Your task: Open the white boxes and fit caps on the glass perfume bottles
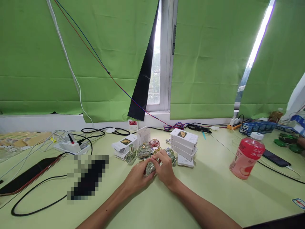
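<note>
Near the middle of the table my left hand is closed around a clear glass bottle, which looks like a perfume bottle. The fingers of my right hand are pinched together at the bottle's top, where they hide whatever they grip. Just beyond my hands stand several similar glass bottles: a greenish one on the left, a round clear one, a pinkish one with gold trim, and another clear one close to my right hand.
White cartons lie left of the bottles; stacked white boxes stand on their right. A pink drink bottle and a phone are farther right. At left are a power strip, cables and a dark tablet-like device.
</note>
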Available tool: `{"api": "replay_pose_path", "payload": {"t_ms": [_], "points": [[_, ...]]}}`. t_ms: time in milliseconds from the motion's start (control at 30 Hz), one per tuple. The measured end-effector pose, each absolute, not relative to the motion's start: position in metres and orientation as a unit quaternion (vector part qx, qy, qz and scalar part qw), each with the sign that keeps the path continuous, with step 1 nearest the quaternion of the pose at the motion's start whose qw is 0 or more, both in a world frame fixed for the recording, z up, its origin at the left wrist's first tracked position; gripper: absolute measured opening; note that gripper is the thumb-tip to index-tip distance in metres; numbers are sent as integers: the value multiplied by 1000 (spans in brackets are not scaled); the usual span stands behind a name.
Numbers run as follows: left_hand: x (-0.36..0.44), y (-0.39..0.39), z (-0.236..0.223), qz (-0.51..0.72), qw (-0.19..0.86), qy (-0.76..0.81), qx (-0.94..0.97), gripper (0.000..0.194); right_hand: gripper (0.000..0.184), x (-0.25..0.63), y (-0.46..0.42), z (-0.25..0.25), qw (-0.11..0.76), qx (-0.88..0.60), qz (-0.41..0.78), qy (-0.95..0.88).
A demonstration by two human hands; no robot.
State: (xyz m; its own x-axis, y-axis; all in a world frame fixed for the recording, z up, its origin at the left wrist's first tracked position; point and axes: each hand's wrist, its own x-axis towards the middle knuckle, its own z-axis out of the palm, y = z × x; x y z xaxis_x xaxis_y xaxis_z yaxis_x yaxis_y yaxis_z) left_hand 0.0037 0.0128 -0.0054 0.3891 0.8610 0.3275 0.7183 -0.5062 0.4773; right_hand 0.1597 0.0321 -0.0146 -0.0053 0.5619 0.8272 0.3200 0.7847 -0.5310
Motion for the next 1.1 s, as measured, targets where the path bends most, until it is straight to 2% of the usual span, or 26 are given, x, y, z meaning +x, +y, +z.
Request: {"api": "replay_pose_path", "payload": {"t_ms": [633,1100], "points": [[4,15,-8,285,128,477,821,17,27,159,32,-8,597,-344,45,-723],[6,11,-1,268,138,482,823,17,26,159,32,-7,583,-347,72,-731]]}}
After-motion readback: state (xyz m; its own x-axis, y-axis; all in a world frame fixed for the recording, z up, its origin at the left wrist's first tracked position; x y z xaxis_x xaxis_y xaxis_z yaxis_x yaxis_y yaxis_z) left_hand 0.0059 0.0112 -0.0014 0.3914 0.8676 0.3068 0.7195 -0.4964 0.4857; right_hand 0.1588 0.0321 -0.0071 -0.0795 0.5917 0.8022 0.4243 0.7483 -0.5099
